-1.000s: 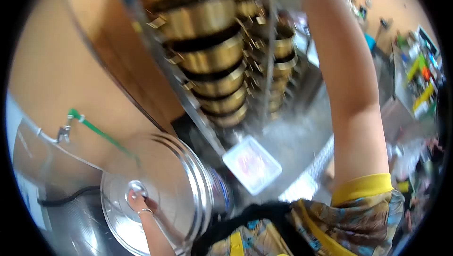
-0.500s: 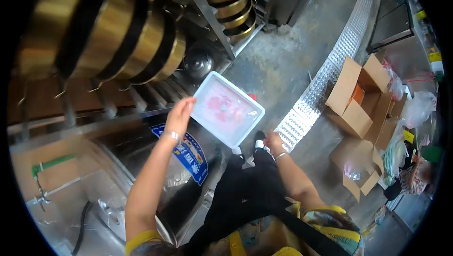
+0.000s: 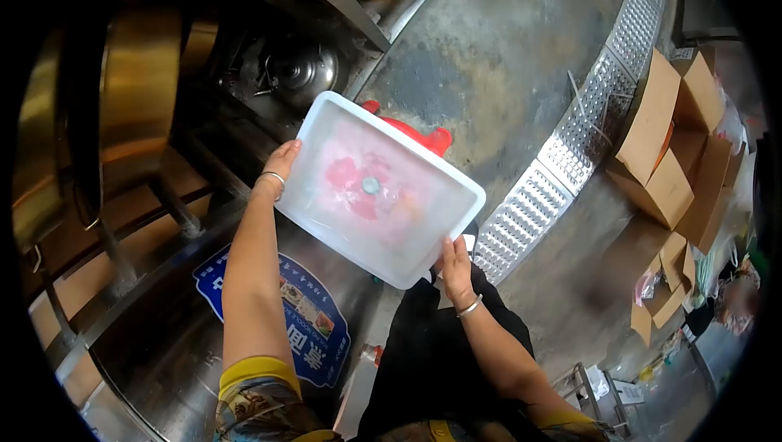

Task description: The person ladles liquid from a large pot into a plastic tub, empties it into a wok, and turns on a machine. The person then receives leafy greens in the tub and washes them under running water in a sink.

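A white rectangular plastic tray (image 3: 334, 234) is held tilted in front of me. Inside it are pink patches with a small pale spot at the centre; whether these are a print or contents I cannot tell. My left hand (image 3: 282, 160) grips the tray's left rim, some of its fingers hidden behind the wall. At the lower right corner, my right hand (image 3: 458, 271) has its fingers against the rim, partly under it. A red plastic stool (image 3: 438, 140) shows from beneath the far side; whether the tray touches it is hidden.
Brass-coloured pots (image 3: 140, 100) hang on a rack at left. A metal lid (image 3: 301, 67) lies beyond the tray. A metal drain grating (image 3: 525, 206) crosses the floor, with opened cardboard boxes (image 3: 652, 173) at right. Below left is a steel vessel with a blue label (image 3: 314, 320). Another person is at far right.
My right hand, formerly apart from the tray, is now at its right corner. The tray appears larger and closer, and more of the red stool shows. My view has shifted.
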`<state>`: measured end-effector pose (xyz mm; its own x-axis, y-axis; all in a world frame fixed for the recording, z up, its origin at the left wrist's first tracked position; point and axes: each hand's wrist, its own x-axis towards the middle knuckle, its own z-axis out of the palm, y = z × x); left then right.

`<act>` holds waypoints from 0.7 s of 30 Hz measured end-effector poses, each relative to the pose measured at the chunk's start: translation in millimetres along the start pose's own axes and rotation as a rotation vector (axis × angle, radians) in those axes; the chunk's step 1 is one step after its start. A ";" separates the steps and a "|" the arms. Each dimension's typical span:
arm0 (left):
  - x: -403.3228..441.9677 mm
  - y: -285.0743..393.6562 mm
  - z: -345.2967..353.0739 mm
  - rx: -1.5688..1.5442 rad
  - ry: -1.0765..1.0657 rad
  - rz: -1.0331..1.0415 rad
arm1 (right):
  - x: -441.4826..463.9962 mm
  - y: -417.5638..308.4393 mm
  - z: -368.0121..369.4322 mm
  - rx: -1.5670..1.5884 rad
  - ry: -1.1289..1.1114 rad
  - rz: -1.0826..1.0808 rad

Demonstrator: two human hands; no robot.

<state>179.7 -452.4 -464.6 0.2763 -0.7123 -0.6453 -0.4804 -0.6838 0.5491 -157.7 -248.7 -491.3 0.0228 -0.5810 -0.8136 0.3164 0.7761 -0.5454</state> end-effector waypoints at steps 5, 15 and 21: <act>3.0 -13.5 -1.0 -0.355 0.015 -0.094 | -4.7 -6.8 14.7 0.089 0.077 -0.003; -50.5 4.3 5.4 -0.480 0.088 -0.204 | -40.8 -46.3 -1.2 0.015 0.172 -0.152; -119.2 46.1 13.2 -0.492 0.076 -0.205 | -85.4 -51.2 -44.6 0.054 0.175 -0.267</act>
<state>113.7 -396.9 -369.3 0.3914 -0.5534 -0.7352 0.0316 -0.7904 0.6118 -218.1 -227.9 -402.9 -0.2296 -0.7078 -0.6680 0.3393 0.5851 -0.7366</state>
